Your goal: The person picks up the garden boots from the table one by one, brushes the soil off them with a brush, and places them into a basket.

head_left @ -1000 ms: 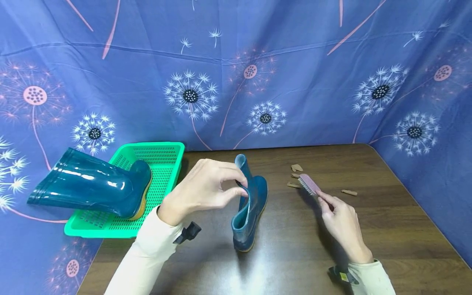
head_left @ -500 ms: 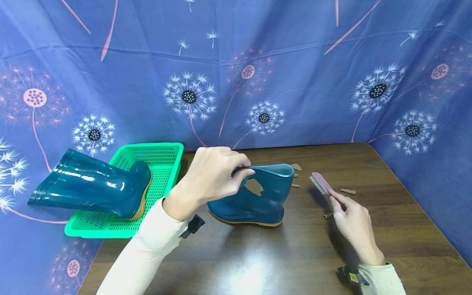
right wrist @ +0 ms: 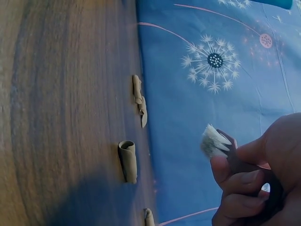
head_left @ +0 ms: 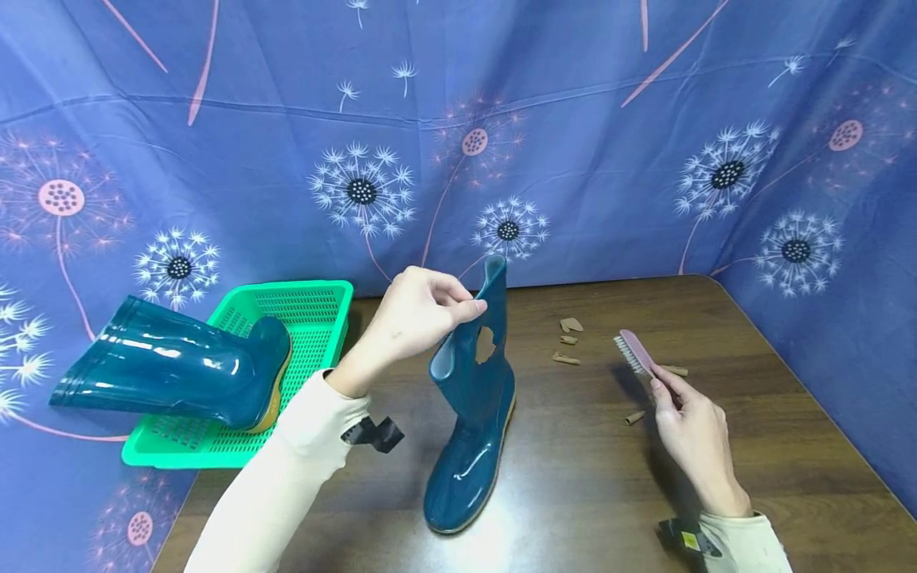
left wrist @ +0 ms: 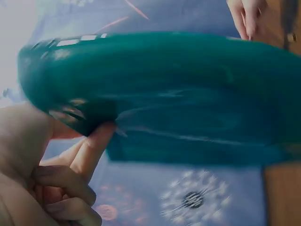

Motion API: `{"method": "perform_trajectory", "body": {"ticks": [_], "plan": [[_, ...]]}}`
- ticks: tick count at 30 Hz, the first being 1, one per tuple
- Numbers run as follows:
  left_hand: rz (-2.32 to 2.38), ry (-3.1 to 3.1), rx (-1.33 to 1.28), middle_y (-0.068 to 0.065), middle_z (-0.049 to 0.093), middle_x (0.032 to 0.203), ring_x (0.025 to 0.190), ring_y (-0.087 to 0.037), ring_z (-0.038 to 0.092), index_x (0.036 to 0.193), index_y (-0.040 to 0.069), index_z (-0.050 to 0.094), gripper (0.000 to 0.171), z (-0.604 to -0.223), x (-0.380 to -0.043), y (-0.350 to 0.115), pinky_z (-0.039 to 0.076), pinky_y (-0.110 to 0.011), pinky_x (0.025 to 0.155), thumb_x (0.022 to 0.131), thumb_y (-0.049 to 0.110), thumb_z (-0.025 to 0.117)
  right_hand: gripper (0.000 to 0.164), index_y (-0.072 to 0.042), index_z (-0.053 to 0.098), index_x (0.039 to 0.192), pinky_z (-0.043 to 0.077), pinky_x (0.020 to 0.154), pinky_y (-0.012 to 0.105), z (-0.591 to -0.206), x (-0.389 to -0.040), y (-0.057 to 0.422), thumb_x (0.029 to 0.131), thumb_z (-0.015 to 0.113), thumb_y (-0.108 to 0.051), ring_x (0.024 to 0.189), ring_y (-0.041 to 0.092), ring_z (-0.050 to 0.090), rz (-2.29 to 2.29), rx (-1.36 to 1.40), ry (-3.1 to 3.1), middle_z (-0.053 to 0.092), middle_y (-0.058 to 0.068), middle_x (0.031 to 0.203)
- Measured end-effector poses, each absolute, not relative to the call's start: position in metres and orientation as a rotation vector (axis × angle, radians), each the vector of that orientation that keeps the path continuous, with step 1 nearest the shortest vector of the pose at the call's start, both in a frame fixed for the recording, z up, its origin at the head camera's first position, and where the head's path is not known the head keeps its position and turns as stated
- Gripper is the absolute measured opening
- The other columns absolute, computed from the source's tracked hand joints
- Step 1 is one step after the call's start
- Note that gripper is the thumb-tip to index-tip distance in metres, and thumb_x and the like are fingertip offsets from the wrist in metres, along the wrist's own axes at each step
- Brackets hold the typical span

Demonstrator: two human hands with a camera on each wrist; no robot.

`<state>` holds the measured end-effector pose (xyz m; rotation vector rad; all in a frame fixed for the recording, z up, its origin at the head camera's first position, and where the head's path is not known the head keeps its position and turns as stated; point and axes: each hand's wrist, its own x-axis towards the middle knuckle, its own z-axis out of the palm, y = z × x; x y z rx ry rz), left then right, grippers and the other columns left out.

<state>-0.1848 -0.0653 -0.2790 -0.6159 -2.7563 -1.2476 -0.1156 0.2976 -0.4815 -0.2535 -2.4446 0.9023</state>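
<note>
A dark teal rubber boot [head_left: 469, 469] stands upright over the middle of the table, its toe toward me. On its shaft is an irregular tan patch [head_left: 485, 344]. My left hand [head_left: 423, 312] pinches the rim of the shaft between thumb and fingers; the left wrist view shows the boot [left wrist: 197, 94] blurred and close. On the right, my right hand [head_left: 691, 438] grips a pink-backed scrub brush [head_left: 636, 350] with pale bristles, held above the table and apart from the boot. The bristles [right wrist: 214, 141] of the brush face left in the right wrist view.
A second teal boot [head_left: 172, 366] lies on its side across a green plastic basket [head_left: 325, 290] at the left. Several tan flakes and curled pieces [head_left: 566, 359] are scattered on the wooden table [head_left: 573, 477]. A blue dandelion-print cloth [head_left: 587, 159] hangs behind.
My left hand has turned the boot, first sideways and then toe toward me, and lifted its rim. My right hand has carried the brush slightly to the right.
</note>
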Motion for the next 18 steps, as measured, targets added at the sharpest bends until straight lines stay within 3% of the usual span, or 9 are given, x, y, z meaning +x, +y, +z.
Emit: {"method": "perform_trajectory", "body": {"ticks": [5,8,12,16,18], "plan": [[-1.707,-2.612,-0.463,-0.004,0.082,0.083,0.093,-0.014,0.071,0.096,0.009,0.082,0.019,-0.299,-0.191,-0.057,0.053,-0.031,0.084,0.096,0.027,0.079,0.034,-0.010,0.073,0.136,0.047,0.075,0.059,-0.483,-0.116,0.296,0.107,0.059,-0.018,0.086,0.039,0.071,0.894,-0.248,-2.427,0.082,0.016,0.098],[-1.890,-2.508,-0.359,-0.005,0.083,0.091,0.106,-0.015,0.073,0.101,0.007,0.082,0.021,-0.309,-0.191,-0.046,0.054,-0.036,0.097,0.097,0.026,0.079,0.034,-0.011,0.073,0.136,0.046,0.078,0.061,-0.483,-0.117,0.295,0.107,0.059,-0.019,0.089,0.042,0.072,0.909,-0.247,-2.422,0.081,0.018,0.101],[-1.999,-2.430,-0.307,-0.005,0.083,0.092,0.108,-0.016,0.072,0.104,0.006,0.083,0.021,-0.314,-0.190,-0.028,0.052,-0.041,0.105,0.096,0.025,0.079,0.034,-0.010,0.073,0.137,0.046,0.083,0.064,-0.483,-0.118,0.294,0.107,0.059,-0.019,0.102,0.050,0.073,0.932,-0.265,-2.415,0.081,0.020,0.105],[-2.124,-2.376,-0.261,-0.003,0.083,0.093,0.106,-0.009,0.069,0.107,0.006,0.082,0.022,-0.316,-0.189,-0.010,0.050,-0.033,0.104,0.096,0.026,0.080,0.034,-0.010,0.073,0.137,0.047,0.083,0.062,-0.485,-0.118,0.294,0.107,0.059,-0.020,0.102,0.049,0.074,0.924,-0.280,-2.420,0.081,0.018,0.102],[-2.215,-2.322,-0.220,0.003,0.082,0.090,0.097,-0.005,0.066,0.109,0.006,0.083,0.024,-0.319,-0.189,-0.002,0.050,-0.027,0.089,0.097,0.026,0.079,0.034,-0.010,0.073,0.137,0.047,0.081,0.062,-0.486,-0.117,0.294,0.107,0.059,-0.019,0.101,0.049,0.074,0.926,-0.280,-2.415,0.081,0.018,0.101]]}}
